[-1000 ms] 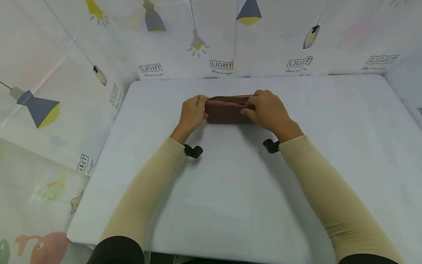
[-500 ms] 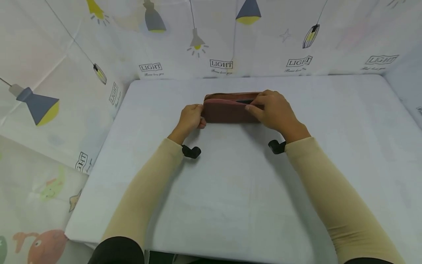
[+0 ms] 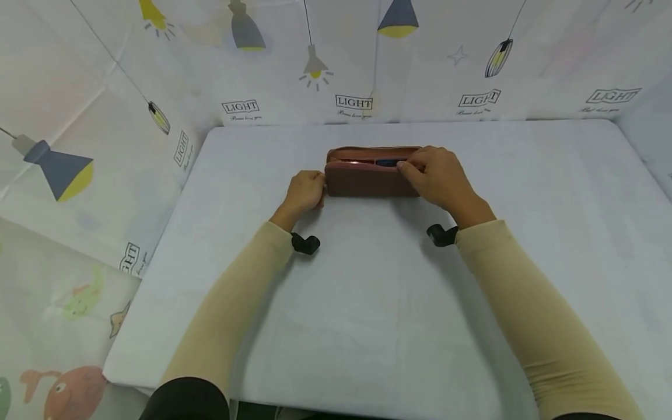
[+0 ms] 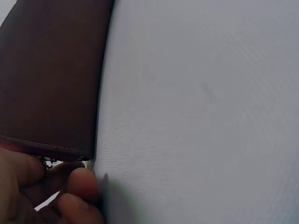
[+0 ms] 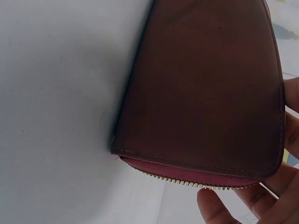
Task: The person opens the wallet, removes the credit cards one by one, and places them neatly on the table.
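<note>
A brown zip-around wallet [image 3: 373, 181] stands on its long edge on the white table, its top unzipped and gaping. Metal zip teeth and a dark blue item [image 3: 389, 163] show inside. At the wallet's lower left end, my left hand [image 3: 305, 191] pinches the zipper pull with curled fingers; in the left wrist view, bits of metal show beside the thumb [image 4: 23, 168]. My right hand [image 3: 438, 178] grips the upper right corner of the wallet. The right wrist view has the zip teeth [image 5: 182, 181] along that end, with fingertips near them.
The white-covered table [image 3: 357, 326] stretches toward me and to both sides. Behind it hangs a white cloth wall [image 3: 420, 70] printed with lamps. A black wrist camera [image 3: 305, 244] sticks out from each sleeve cuff.
My left hand has slid down the wallet's left end. The wallet's mouth gapes wider, exposing zip teeth and the dark blue item. My right hand has shifted slightly right.
</note>
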The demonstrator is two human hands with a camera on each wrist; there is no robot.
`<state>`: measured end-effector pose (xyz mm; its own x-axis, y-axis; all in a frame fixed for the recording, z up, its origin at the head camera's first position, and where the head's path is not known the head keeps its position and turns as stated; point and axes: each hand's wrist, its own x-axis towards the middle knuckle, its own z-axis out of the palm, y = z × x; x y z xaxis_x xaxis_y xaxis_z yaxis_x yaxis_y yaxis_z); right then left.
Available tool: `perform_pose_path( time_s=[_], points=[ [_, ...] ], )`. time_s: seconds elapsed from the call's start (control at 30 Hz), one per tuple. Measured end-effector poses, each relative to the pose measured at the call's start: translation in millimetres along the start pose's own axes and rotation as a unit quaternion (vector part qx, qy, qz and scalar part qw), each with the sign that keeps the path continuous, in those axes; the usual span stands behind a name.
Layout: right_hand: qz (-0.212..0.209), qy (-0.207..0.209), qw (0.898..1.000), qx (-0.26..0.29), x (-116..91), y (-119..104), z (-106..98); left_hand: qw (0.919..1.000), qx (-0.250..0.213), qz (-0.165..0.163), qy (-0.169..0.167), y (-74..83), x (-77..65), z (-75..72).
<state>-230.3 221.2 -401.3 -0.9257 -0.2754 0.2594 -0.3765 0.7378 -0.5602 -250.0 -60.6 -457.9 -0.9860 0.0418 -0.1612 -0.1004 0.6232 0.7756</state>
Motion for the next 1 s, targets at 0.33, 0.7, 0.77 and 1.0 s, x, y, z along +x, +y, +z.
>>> perform_pose_path(
  time_s=[0.33, 0.7, 0.77, 1.0],
  points=[
    [0.022, -0.04, 0.999, 0.003, -4.1, 3.3, -4.5, 0.9974, 0.062, 0.037, 0.007, 1.6, -0.4, 2.0],
    [0.005, -0.051, 0.999, -0.007, -8.3, 8.3, 4.7, 0.9936, 0.098, 0.046, 0.032, 0.2, -6.3, 8.2],
    [-0.002, -0.047, 0.999, -0.017, -9.1, 9.3, 7.8, 0.9934, 0.092, 0.053, 0.044, -1.2, -7.4, 8.6],
    [-0.003, -0.049, 0.998, -0.044, -12.6, 8.6, 10.3, 0.9828, 0.05, 0.155, 0.088, 5.3, -15.9, 3.7]
  ],
)
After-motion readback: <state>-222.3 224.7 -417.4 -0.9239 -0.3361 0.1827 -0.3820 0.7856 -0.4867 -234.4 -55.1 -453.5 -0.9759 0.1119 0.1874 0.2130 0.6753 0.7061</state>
